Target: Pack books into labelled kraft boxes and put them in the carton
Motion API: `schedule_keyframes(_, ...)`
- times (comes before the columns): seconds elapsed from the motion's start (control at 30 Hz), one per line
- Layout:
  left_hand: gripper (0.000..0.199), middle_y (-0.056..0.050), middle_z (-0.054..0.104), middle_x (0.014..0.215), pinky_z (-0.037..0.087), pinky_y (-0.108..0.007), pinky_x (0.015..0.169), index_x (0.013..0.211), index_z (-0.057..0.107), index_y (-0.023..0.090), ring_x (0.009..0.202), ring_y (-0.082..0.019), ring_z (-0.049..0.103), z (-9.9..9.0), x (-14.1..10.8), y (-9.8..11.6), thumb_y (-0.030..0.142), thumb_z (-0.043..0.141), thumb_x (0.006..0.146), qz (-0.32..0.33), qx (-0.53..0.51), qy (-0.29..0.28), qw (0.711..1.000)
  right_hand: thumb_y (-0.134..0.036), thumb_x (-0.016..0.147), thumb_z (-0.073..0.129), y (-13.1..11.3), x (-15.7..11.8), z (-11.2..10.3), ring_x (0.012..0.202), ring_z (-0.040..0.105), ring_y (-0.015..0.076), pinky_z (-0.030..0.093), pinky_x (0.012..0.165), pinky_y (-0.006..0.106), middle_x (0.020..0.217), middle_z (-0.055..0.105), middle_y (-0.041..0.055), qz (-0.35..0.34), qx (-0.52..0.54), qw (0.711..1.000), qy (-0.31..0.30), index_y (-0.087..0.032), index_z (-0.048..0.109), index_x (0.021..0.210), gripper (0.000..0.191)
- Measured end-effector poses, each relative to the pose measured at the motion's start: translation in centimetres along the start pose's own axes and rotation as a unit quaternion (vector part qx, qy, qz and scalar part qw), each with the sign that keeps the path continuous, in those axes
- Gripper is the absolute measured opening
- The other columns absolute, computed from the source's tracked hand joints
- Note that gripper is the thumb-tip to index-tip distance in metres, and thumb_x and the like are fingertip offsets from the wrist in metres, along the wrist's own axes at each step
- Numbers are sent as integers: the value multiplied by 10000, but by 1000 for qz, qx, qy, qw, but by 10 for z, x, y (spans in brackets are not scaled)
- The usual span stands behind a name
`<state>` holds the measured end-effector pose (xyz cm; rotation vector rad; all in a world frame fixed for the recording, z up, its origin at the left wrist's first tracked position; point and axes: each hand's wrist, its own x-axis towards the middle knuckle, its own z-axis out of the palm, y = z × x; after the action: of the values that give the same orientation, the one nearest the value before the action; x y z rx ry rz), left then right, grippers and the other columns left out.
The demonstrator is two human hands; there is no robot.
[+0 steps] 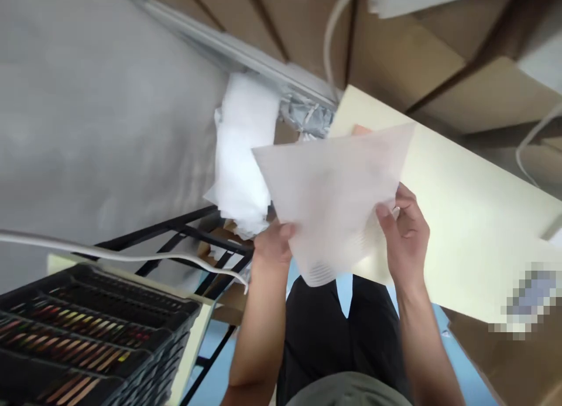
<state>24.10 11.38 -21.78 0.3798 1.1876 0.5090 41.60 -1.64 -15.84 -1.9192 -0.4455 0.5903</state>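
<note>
My left hand (274, 242) grips the left edge of a thin, translucent white sheet (329, 195), with the thumb on its near face. The right edge of that sheet is pinched between the thumb and fingers of my right hand (406, 236). Held up above my lap, the sheet tapers toward its lower end, where fine curved lines show. Behind it lies a pale yellow tabletop (474, 218). A small orange thing (362, 129) peeks out past the sheet's top edge, mostly covered. I cannot tell whether the sheet is a single layer or a pouch.
Left of the table stands a stack of white sheets (246, 148) near the grey wall. A black crate (100, 324) with rows of coloured sticks sits at lower left, beside a black metal frame (197, 236). Cardboard boxes (395, 48) line the back, and a white cable (132, 255) crosses at left.
</note>
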Motion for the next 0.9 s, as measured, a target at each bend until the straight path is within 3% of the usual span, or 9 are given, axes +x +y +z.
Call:
schedule_keyframes(0.07, 295, -120, 816, 1091, 690, -635, 1062, 1083, 793, 225, 1369, -522, 709, 37, -9, -27, 430, 853, 879, -34, 31, -29, 999, -387, 1069, 684, 16, -5, -44, 1180, 751, 262, 649, 992, 483, 1178, 759, 53, 39, 41, 998, 4, -315, 673, 1021, 88)
schedule_keyframes(0.13, 272, -120, 817, 1063, 681, -665, 1065, 1042, 783, 200, 1361, -548, 705, 75, -17, -57, 351, 877, 836, -79, 71, -54, 993, -399, 1069, 679, 35, -15, -87, 934, 732, 203, 626, 827, 366, 986, 718, 6, 79, 76, 994, 18, -311, 646, 1021, 106)
schedule_keyframes(0.23, 350, -126, 828, 1065, 672, -650, 1087, 1008, 784, 190, 1365, -530, 712, 128, -29, -104, 430, 918, 791, -117, 146, -128, 974, -472, 1030, 740, 66, -34, -147, 651, 542, 134, 479, 618, 267, 760, 552, -62, 139, 105, 982, 71, -286, 622, 947, 235)
schedule_keyframes(0.37, 547, -139, 836, 1240, 652, -564, 1120, 1198, 790, 207, 1358, -427, 740, 178, -39, -167, 615, 898, 851, -50, 280, -241, 928, -575, 945, 805, 111, -55, -207, 655, 481, 123, 437, 623, 263, 722, 496, -73, 177, 88, 965, 172, -251, 615, 877, 381)
schedule_keyframes(0.5, 640, -151, 791, 1378, 678, -463, 1026, 1428, 699, 233, 1204, -309, 794, 194, -47, -216, 548, 897, 907, 90, 414, -250, 870, -634, 902, 788, 154, -68, -243, 711, 514, 135, 449, 651, 271, 784, 590, -36, 177, 43, 949, 259, -231, 646, 898, 427)
schedule_keyframes(0.63, 682, -133, 733, 1475, 691, -431, 946, 1562, 605, 286, 1094, -256, 787, 195, -58, -242, 394, 877, 946, 194, 532, -242, 788, -602, 953, 729, 181, -77, -259, 636, 432, 121, 406, 593, 273, 757, 583, -41, 192, -10, 939, 284, -207, 709, 968, 396)
schedule_keyframes(0.7, 638, -122, 714, 1484, 686, -452, 981, 1570, 597, 289, 1116, -260, 780, 196, -64, -251, 327, 832, 979, 246, 576, -233, 744, -597, 978, 704, 188, -80, -264, 621, 437, 123, 424, 594, 282, 757, 603, -37, 195, -43, 938, 284, -198, 738, 1025, 403)
schedule_keyframes(0.77, 618, -123, 690, 1490, 673, -481, 1042, 1567, 594, 273, 1188, -280, 768, 197, -69, -259, 262, 800, 985, 295, 606, -220, 705, -596, 995, 691, 191, -80, -267, 684, 539, 145, 494, 645, 302, 830, 676, 0, 184, -72, 937, 290, -197, 748, 1058, 408)
schedule_keyframes(0.9, 620, -144, 644, 1509, 637, -507, 1134, 1571, 583, 253, 1348, -318, 711, 196, -72, -267, 222, 778, 984, 349, 632, -199, 663, -587, 1036, 680, 193, -78, -272, 1002, 715, 221, 618, 837, 377, 1126, 767, 105, 132, -90, 938, 307, -213, 753, 1050, 382)
